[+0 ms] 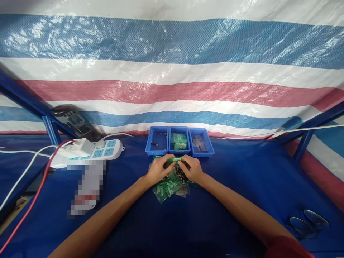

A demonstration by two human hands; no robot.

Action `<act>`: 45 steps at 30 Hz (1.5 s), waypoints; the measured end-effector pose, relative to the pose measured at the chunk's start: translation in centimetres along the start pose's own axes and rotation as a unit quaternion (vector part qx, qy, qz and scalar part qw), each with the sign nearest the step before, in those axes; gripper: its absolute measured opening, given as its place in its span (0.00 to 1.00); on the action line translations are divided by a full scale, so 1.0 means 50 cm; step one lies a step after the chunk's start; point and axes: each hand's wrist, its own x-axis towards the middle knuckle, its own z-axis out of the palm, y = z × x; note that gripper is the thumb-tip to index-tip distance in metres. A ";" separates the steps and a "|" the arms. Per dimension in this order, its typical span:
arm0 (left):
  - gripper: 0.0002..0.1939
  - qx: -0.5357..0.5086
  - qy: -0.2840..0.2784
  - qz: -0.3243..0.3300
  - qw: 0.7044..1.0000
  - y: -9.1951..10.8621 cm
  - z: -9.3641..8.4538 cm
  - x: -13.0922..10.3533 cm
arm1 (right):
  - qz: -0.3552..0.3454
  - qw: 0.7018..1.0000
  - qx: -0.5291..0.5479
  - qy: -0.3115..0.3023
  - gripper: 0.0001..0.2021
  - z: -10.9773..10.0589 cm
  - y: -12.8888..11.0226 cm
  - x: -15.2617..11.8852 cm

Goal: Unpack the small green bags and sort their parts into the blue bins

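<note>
My left hand and my right hand meet in the middle of the table, just in front of three blue bins. Between their fingertips they pinch a small green plastic bag, one end in each hand. Below it lies a pile of small clear bags with green pieces, with dark metal fittings partly hidden by my right fingers. The left bin holds a few dark metal parts. Green bags fill the middle bin. In the right bin are clear bags with small parts.
A white power strip with plugs and cables stands at the left, beside a dark bottle-like object. A blurred-out packet lies in front of it. Glasses rest at the lower right. A striped tarp hangs behind.
</note>
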 end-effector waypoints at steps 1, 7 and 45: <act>0.12 -0.001 0.001 -0.005 1.000 0.001 0.000 0.000 | 0.000 1.000 0.000 0.003 0.08 0.000 -0.001 0.000; 0.10 0.006 0.002 0.004 1.000 0.001 0.000 0.001 | 0.013 1.000 0.012 0.020 0.07 -0.004 -0.007 0.002; 0.15 -0.016 0.107 0.025 0.994 -0.008 -0.002 -0.005 | -0.013 1.000 -0.001 -0.014 0.09 -0.001 -0.001 0.001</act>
